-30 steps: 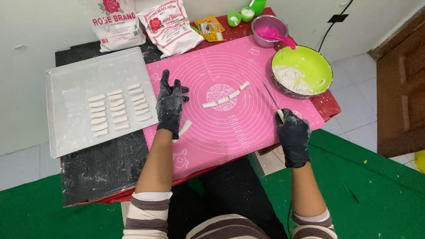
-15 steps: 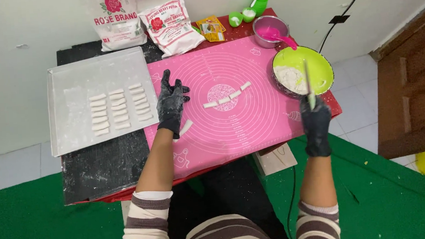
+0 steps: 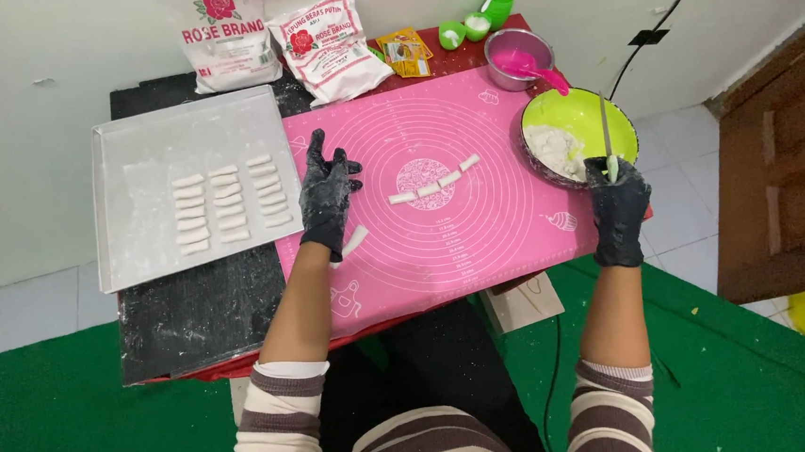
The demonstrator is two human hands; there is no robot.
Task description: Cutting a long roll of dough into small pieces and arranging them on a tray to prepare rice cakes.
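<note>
left hand (image 3: 328, 195): spread flat on pink mat (image 3: 442, 251) | right hand (image 3: 619, 209): pinching knife (image 3: 607, 141) over green bowl (image 3: 620, 121) | dough pieces (image 3: 434, 189): probably soft, light, sticky; lift by sides

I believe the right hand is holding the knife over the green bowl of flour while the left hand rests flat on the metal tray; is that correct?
Not quite. The head view shows the left hand resting flat on the pink silicone mat, beside the metal tray, not on it. The rest stands: the right hand holds the knife over the green bowl of flour.
</note>
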